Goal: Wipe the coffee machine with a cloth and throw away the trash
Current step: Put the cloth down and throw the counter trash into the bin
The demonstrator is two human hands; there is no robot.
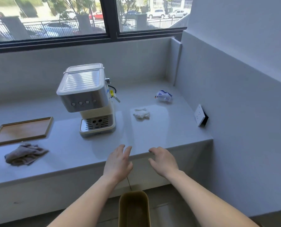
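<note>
Left hand (pixel 118 161) reaches over the tabletop (pixel 152 128) edge, grip open and empty; cloth (pixel 25 154) lies well to its left, coffee machine (pixel 87 99) beyond. Right hand (pixel 162 161), fingers curled loosely, holds nothing; crumpled tissue (pixel 141 113) and wrapper (pixel 164 95) lie beyond, bin (pixel 134 208) below.

Head view, downward over counter (pixel 152 133)

You're looking at one coffee machine (pixel 87 100), one grey cloth (pixel 25 154), one wooden tray (pixel 22 131), two bits of trash: one white crumpled tissue (pixel 141 114), one blue-white wrapper (pixel 164 95). One bin (pixel 134 208) sitting below the bench (pixel 152 133). One wall socket (pixel 200 114).
</note>
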